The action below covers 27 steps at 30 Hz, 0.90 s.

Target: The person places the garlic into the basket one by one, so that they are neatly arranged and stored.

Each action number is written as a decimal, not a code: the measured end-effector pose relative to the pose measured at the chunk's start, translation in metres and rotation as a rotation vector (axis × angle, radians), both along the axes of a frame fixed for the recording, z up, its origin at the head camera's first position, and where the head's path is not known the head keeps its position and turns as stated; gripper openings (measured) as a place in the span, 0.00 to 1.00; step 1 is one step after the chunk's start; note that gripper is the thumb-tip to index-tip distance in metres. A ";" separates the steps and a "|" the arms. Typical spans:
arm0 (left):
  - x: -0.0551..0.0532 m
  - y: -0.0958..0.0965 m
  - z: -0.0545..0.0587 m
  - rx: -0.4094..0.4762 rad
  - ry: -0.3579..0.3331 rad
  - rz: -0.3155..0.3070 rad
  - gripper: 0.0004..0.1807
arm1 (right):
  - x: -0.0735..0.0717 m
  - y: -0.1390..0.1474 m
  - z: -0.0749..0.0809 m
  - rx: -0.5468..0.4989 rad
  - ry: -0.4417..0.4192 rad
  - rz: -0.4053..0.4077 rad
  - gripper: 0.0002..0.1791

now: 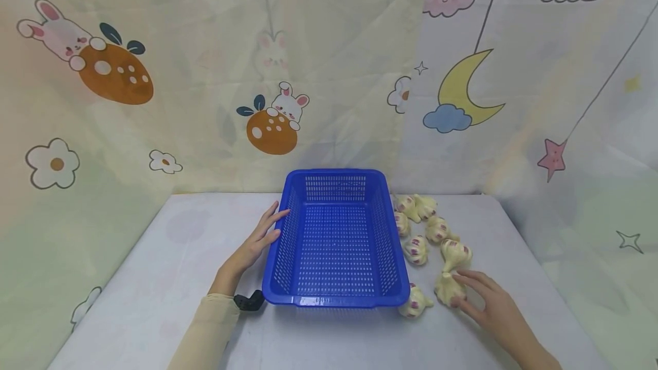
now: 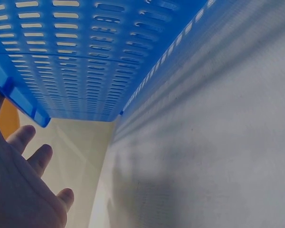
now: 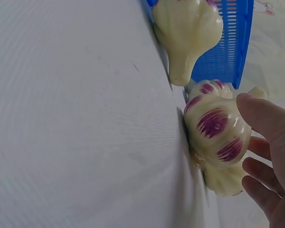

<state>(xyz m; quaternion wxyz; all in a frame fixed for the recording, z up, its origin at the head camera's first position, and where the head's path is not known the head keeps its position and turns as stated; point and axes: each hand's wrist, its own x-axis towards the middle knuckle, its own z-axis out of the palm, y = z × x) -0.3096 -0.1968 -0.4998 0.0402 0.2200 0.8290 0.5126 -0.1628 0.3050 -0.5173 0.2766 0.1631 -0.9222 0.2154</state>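
A blue plastic basket point(image 1: 334, 301) with slotted walls stands in the middle of the table, its inside bare. My left hand point(image 1: 255, 242) rests at its left rim with fingers spread and one fingertip over the edge. In the left wrist view, the fingers point(image 2: 40, 159) show below the basket's rim. My right hand point(image 1: 490, 301) is at the nearest-right garlic bulb point(image 1: 448, 289), thumb and fingers apart on either side of it. In the right wrist view, the thumb point(image 3: 259, 111) overlaps the stem side of a purple-streaked garlic bulb point(image 3: 213, 126), which sits on the table.
Several more garlic bulbs point(image 1: 416, 250) lie along the basket's right side, one point(image 1: 414, 302) close by its front right corner. A black device point(image 1: 250, 301) sits at the left wrist. Behind the white table point(image 1: 329, 336) hangs a printed curtain point(image 1: 205, 101).
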 end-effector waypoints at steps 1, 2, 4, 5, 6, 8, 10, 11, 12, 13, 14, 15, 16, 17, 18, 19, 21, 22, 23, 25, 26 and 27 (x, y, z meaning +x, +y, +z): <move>0.000 0.000 0.000 0.001 -0.001 -0.002 0.28 | 0.000 0.000 -0.001 0.000 0.003 0.003 0.30; 0.000 0.000 0.001 0.002 -0.002 -0.003 0.28 | 0.000 0.000 -0.001 -0.003 0.008 0.011 0.30; 0.000 0.000 0.001 0.002 -0.009 -0.004 0.27 | -0.001 0.000 -0.002 -0.012 0.016 0.027 0.31; 0.000 0.000 0.001 0.000 -0.012 -0.004 0.27 | -0.001 0.000 -0.002 -0.015 0.017 0.034 0.31; 0.000 0.001 0.002 0.001 -0.017 -0.003 0.27 | -0.001 0.000 -0.002 -0.018 0.018 0.039 0.32; 0.001 0.001 0.002 0.006 -0.021 -0.004 0.27 | -0.002 0.001 -0.003 -0.019 0.016 0.045 0.33; 0.001 0.001 0.003 0.006 -0.024 -0.003 0.27 | -0.002 0.000 -0.004 -0.015 0.012 0.047 0.33; 0.000 0.001 0.002 0.006 -0.023 -0.003 0.27 | -0.002 0.000 -0.004 -0.012 0.011 0.045 0.34; 0.000 0.001 0.001 0.008 -0.022 -0.002 0.27 | -0.002 0.000 -0.005 -0.009 0.010 0.044 0.34; 0.000 0.001 0.001 0.008 -0.020 -0.003 0.27 | -0.002 -0.001 -0.005 -0.007 0.009 0.046 0.34; -0.001 0.001 0.000 0.006 -0.020 0.001 0.27 | -0.002 -0.001 -0.006 -0.005 0.009 0.049 0.35; -0.001 0.001 0.000 0.004 -0.019 0.002 0.27 | -0.002 -0.002 -0.006 -0.001 0.011 0.052 0.35; -0.001 0.001 0.000 0.005 -0.019 0.002 0.27 | -0.002 -0.002 -0.006 0.005 0.012 0.054 0.36; 0.000 0.002 0.001 0.006 -0.017 0.000 0.27 | -0.001 -0.003 -0.006 0.009 0.014 0.059 0.36; 0.001 0.002 0.003 0.007 -0.017 -0.002 0.28 | -0.001 -0.003 -0.006 0.016 0.016 0.065 0.37; 0.003 0.003 0.006 0.008 -0.018 -0.006 0.28 | -0.001 -0.004 -0.006 0.019 0.017 0.071 0.38; 0.009 0.005 0.015 0.012 -0.023 -0.016 0.29 | -0.001 -0.004 -0.005 0.031 0.020 0.078 0.40; 0.012 0.006 0.020 0.015 -0.025 -0.022 0.29 | -0.001 -0.005 -0.005 0.034 0.018 0.082 0.41; 0.014 0.007 0.024 0.016 -0.027 -0.028 0.29 | -0.001 -0.005 -0.005 0.033 0.016 0.088 0.42; 0.019 0.009 0.032 0.015 -0.029 -0.036 0.29 | -0.001 -0.005 -0.005 0.035 0.005 0.090 0.43; 0.020 0.009 0.034 0.018 -0.030 -0.038 0.29 | -0.001 -0.005 -0.005 0.038 0.000 0.089 0.43; 0.021 0.009 0.035 0.019 -0.029 -0.039 0.29 | -0.001 -0.006 -0.005 0.037 -0.007 0.088 0.43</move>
